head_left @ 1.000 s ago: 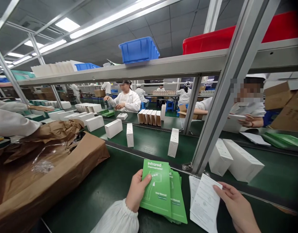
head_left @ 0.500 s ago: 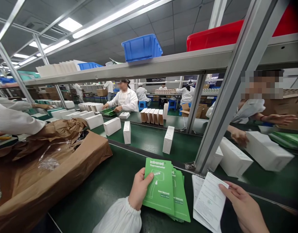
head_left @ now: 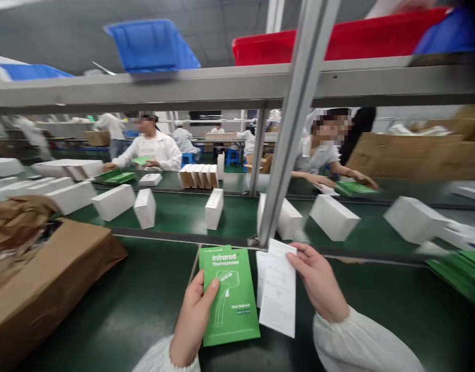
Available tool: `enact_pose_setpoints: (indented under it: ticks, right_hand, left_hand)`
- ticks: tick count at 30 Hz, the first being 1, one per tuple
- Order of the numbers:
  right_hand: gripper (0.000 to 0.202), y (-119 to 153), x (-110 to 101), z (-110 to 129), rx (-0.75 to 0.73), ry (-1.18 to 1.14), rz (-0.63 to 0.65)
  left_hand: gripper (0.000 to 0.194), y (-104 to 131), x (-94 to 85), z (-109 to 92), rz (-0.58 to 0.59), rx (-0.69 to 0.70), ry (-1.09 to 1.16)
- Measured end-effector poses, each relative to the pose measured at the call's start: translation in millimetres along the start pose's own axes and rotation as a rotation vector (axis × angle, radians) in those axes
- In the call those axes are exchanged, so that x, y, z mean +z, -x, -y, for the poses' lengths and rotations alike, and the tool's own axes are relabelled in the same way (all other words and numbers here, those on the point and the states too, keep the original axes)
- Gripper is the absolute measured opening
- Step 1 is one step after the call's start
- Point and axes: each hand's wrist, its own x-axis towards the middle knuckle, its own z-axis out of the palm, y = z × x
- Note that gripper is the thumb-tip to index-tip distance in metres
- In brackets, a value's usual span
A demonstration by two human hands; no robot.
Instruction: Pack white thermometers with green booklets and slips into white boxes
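My left hand [head_left: 193, 318] is closed on a green infrared thermometer user manual [head_left: 233, 315], thumb across its front cover. More green covers [head_left: 218, 250] stick out behind its top edge. My right hand [head_left: 318, 281] pinches a white printed leaflet [head_left: 278, 299] between thumb and fingers, just right of the manual. Part of another white sheet [head_left: 261, 268] shows behind that leaflet; whether it is held too, I cannot tell. Both hands are above the dark green work surface [head_left: 152, 294].
White boxes [head_left: 115, 202] stand along the green belt beyond. A brown-paper-lined carton [head_left: 75, 268] is at left, green manuals [head_left: 464, 274] at right. A metal post [head_left: 295, 124] rises to a shelf [head_left: 222, 93] bearing blue [head_left: 150, 46] and red bins [head_left: 260, 49]. Co-workers sit opposite.
The view has swung to the right. The fanned-out green manuals now mostly overlap in my left hand. My right hand has brought the leaflet up and closer to the manual.
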Motion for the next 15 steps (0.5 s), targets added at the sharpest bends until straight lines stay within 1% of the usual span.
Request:
enact_pose_setpoints:
  ticks: [3,4,5,7,8,9,10,13,14,15]
  right_hand:
    - [0.033,11,10,6,-0.033,0.048,0.078]
    - [0.031,13,14,5,-0.048,0.09,0.096]
    - [0.028,15,16,3,-0.067,0.142,0.113]
    - [0.021,16,22,-1,-0.102,0.248,0.148]
    - [0.018,16,25,-4,-0.117,0.292,0.162]
    - [0.016,16,28,-6,-0.127,0.326,0.171]
    - [0.015,16,31,-8,-0.13,0.346,0.172]
    - [0.017,17,39,-13,-0.12,0.366,0.14]
    - [0.018,18,41,-14,-0.114,0.368,0.125]
    - [0.018,19,43,-16,-0.112,0.371,0.11]
  left_hand:
    - [0.046,1,13.8,14,0.027,-0.048,-0.033]
    - [0.048,0,17.3,19,0.016,-0.059,-0.053]
    - [0.05,-1,20.3,24,-0.024,-0.081,-0.082]
    - [0.057,-3,25.8,31,-0.166,-0.152,-0.162]
    - [0.06,-4,28.2,32,-0.236,-0.181,-0.203]
    - [0.063,-4,30.3,32,-0.274,-0.192,-0.231]
    - [0.064,-5,31.8,32,-0.264,-0.182,-0.244]
    - [0.069,-8,30.1,32,-0.11,-0.103,-0.273]
    - [0.071,-9,26.8,34,-0.084,-0.094,-0.312]
    - [0.071,-12,22.2,37,-0.106,-0.09,-0.375]
